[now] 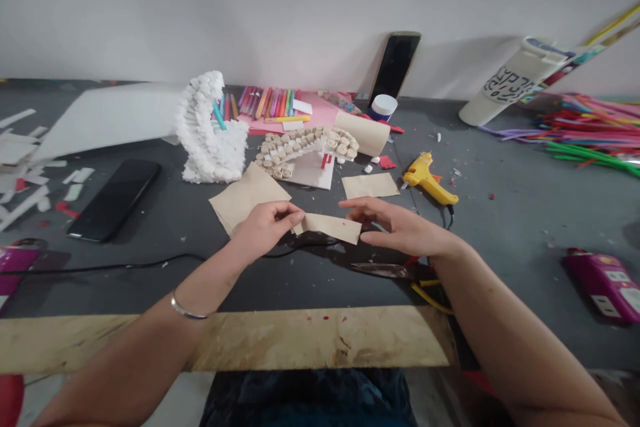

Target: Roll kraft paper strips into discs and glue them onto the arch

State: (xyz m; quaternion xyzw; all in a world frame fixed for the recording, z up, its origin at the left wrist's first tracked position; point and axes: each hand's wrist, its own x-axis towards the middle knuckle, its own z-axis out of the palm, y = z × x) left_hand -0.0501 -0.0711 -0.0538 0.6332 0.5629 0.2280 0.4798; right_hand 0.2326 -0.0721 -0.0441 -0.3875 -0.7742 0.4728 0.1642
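My left hand [265, 227] pinches the left end of a small beige paper strip [331, 227], fingers closed on it. My right hand [400, 227] holds the strip's right end, thumb on top and fingers stretched beneath it. The strip hangs just above the dark grey table [510, 227]. Scissors [385, 271] lie under my right wrist. Two more beige paper pieces lie behind: a larger one [245, 200] on the left, a smaller one [370, 185] on the right.
A yellow glue gun [430, 179] lies right of the papers. Behind stand a white ruffled paper form [207, 130] and a curve of beige paper rolls [305, 145]. A black phone [116, 199] lies left. Pipe cleaners [590, 130] pile far right. A wooden board [225, 340] edges the table.
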